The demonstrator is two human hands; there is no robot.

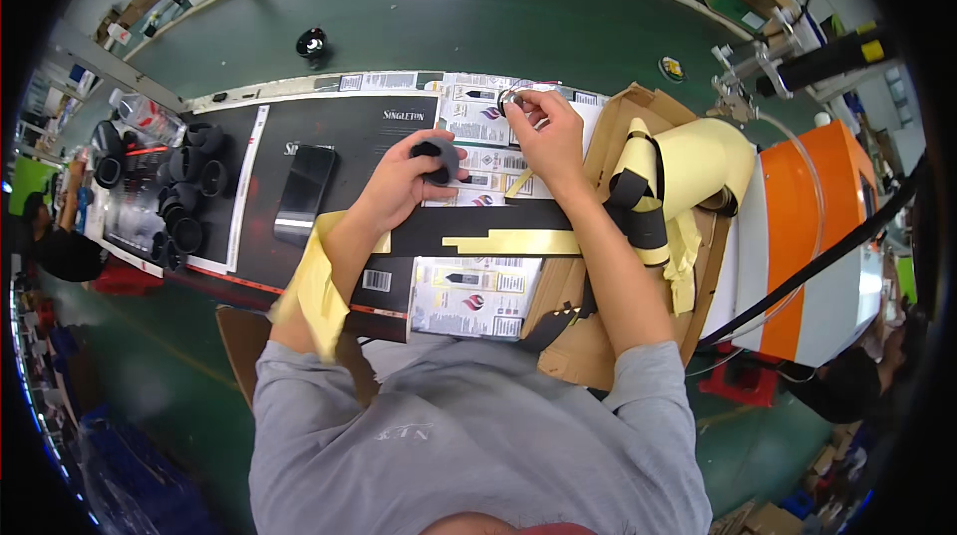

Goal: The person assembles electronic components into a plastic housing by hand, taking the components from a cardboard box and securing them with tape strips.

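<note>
Head view: left hand (404, 181) gripping small black sleeve (436, 158) mid-bench, steadying it; right hand (546, 131) pinching clear ring (514, 96) nr far edge of printed sheets (469, 296), prob. keeping both w/in reach.

A green table (449, 16) carries flattened black cartons (339, 136) and printed sheets (469, 296) laid side by side. A phone (304, 191) and black rings (184, 201) lie on the cartons; a cardboard box (598, 336) sits at right.
</note>
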